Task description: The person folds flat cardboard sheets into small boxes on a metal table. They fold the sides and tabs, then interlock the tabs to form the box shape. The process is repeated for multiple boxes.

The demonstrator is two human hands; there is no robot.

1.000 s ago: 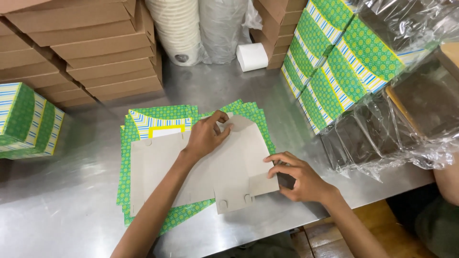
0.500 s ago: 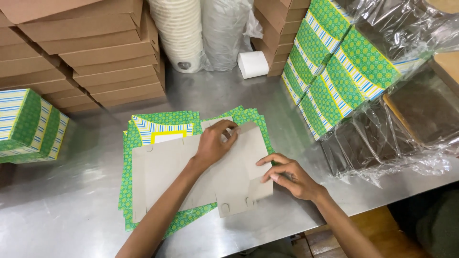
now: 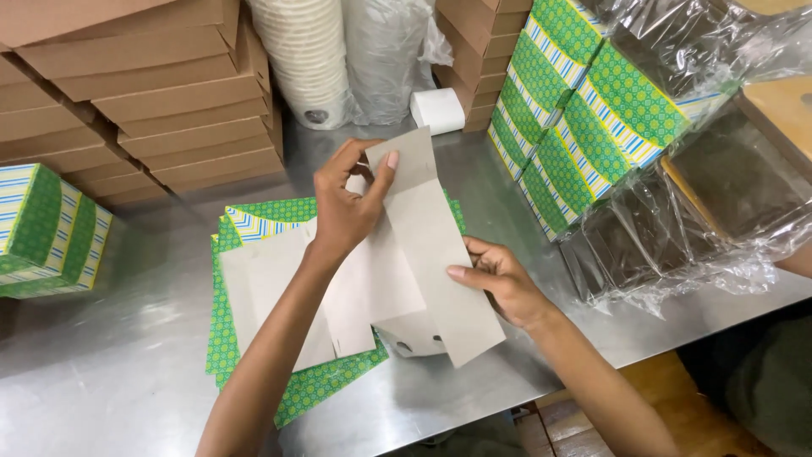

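Observation:
My left hand (image 3: 345, 203) grips the upper flap of a flat grey cardboard box blank (image 3: 427, 245) and lifts it off the pile. The thumb presses the raised flap from the front. My right hand (image 3: 495, 279) holds the blank's right side panel near its lower edge, fingers curled against it. The blank is partly folded, grey inside facing me. Under it lies a stack of flat green patterned box blanks (image 3: 254, 222) on the steel table (image 3: 110, 372).
Brown cardboard boxes (image 3: 161, 101) are stacked at the back left. Assembled green striped boxes stand at left (image 3: 46, 228) and right (image 3: 592, 110). Stacked paper cups (image 3: 309, 59), a white tape roll (image 3: 437, 110) and clear plastic wrap (image 3: 702, 211) surround the work spot.
Both hands have lifted the top grey blank from lying flat on the pile. Its upper flap and right panel now stand up, folded.

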